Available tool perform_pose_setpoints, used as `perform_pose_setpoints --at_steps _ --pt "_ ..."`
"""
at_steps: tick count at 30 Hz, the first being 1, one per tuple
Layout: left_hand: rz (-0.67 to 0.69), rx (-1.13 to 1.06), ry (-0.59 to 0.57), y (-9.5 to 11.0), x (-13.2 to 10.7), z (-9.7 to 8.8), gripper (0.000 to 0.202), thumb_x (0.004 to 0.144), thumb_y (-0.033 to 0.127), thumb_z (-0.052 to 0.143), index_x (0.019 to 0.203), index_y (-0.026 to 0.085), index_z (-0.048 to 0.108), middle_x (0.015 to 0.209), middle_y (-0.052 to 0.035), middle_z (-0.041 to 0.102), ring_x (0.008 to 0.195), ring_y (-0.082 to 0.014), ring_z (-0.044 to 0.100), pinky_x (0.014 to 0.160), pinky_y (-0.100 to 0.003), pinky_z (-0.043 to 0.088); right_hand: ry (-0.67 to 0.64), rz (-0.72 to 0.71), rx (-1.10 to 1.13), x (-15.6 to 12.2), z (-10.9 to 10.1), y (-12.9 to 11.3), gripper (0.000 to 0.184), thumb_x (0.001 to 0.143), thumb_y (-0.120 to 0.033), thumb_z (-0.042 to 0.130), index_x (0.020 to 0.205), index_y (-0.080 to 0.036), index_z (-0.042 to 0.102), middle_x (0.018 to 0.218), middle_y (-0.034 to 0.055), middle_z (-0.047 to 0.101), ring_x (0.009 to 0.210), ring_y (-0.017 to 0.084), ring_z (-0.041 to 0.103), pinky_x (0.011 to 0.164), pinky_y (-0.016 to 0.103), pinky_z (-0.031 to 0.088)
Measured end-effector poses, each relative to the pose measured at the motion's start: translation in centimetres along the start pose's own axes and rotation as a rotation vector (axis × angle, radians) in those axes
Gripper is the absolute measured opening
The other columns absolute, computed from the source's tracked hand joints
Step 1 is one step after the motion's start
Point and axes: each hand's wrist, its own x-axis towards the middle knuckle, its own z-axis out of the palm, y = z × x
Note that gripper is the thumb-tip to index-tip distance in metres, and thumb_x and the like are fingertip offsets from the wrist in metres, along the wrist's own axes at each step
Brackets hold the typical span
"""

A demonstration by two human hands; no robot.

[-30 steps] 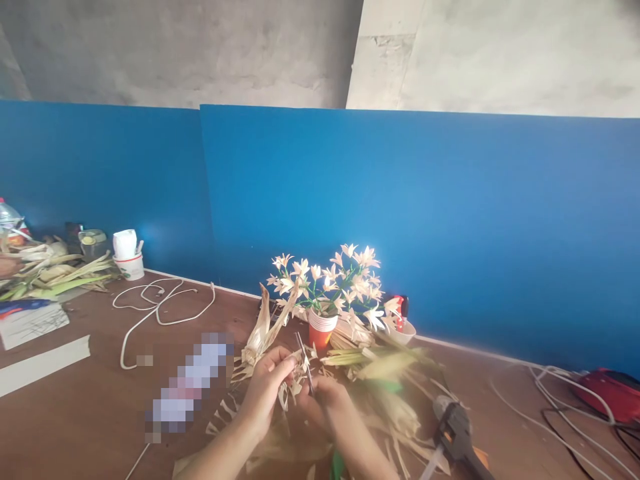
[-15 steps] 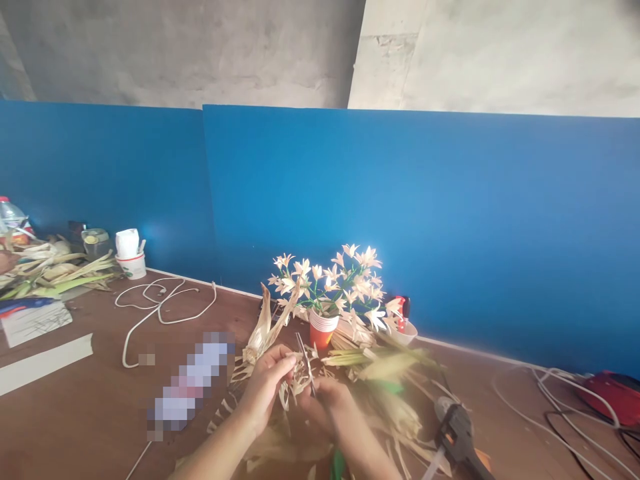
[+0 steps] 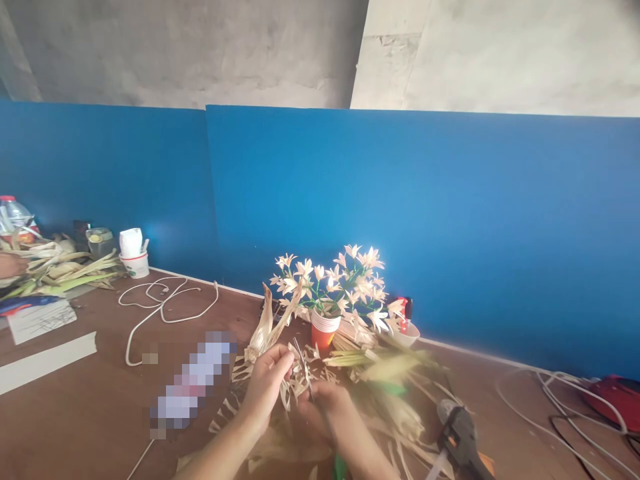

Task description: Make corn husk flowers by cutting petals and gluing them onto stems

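Observation:
My left hand (image 3: 270, 377) pinches a small pale piece of corn husk (image 3: 293, 349) between thumb and fingers. Scissors (image 3: 303, 360) are gripped in my right hand (image 3: 324, 403), their blades pointing up and away beside the left fingertips. Small cut husk bits (image 3: 295, 387) lie on the table under and around both hands. Just beyond stands an orange and white paper cup (image 3: 325, 330) holding flowers (image 3: 333, 283) with pale husk-like petals on green stems. Dried husks (image 3: 263, 333) sit left of the cup, and greener husks (image 3: 390, 373) lie to the right.
A glue gun (image 3: 457, 437) rests at the right, near white cables (image 3: 565, 393) and a red object (image 3: 615, 400). Leftward are a white cord (image 3: 160, 303), a cup (image 3: 135, 263) and a husk pile (image 3: 70, 267) beside another person's hand (image 3: 13, 265). A blue partition (image 3: 425, 233) stands behind.
The view has shifted slightly, so the table things sit a little farther right. The scissor tips lean slightly more to the left. Both hands keep their holds.

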Motion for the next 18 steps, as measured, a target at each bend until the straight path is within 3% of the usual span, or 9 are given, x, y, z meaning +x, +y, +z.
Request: perform_pose_setpoints --at_steps 6,13,18 --pt "0.047 0.08 -0.023 0.39 -0.19 0.2 0.027 0.075 0.037 0.059 0.058 0.021 0.047 0.052 0.0063 0.041 0.053 -0.0125 0.038 0.056 -0.025 0.031 -0.011 -0.014 -0.011 -0.16 -0.11 -0.42 0.044 0.063 -0.057 0.074 0.07 -0.015 0.064 0.055 -0.0015 0.055 0.054 0.013 0.051 0.049 0.022 0.041" --pt "0.055 0.081 -0.011 0.4 -0.22 0.23 0.027 0.074 0.04 0.061 0.058 0.021 0.049 0.052 0.0061 0.042 0.053 -0.0127 0.04 0.056 -0.025 0.033 -0.011 -0.022 -0.021 -0.22 0.02 -0.76 0.051 0.061 -0.066 0.071 0.067 -0.016 0.061 0.052 -0.0037 0.049 0.047 0.01 0.046 0.043 0.02 0.036" --pt "0.07 0.079 -0.018 0.42 -0.2 0.18 0.028 0.074 0.04 0.062 0.058 0.02 0.051 0.053 0.0057 0.044 0.054 -0.0128 0.042 0.057 -0.025 0.033 -0.018 -0.021 -0.021 -0.23 -0.14 -0.75 0.05 0.063 -0.064 0.071 0.068 -0.015 0.062 0.051 -0.0036 0.049 0.047 0.01 0.047 0.044 0.02 0.036"
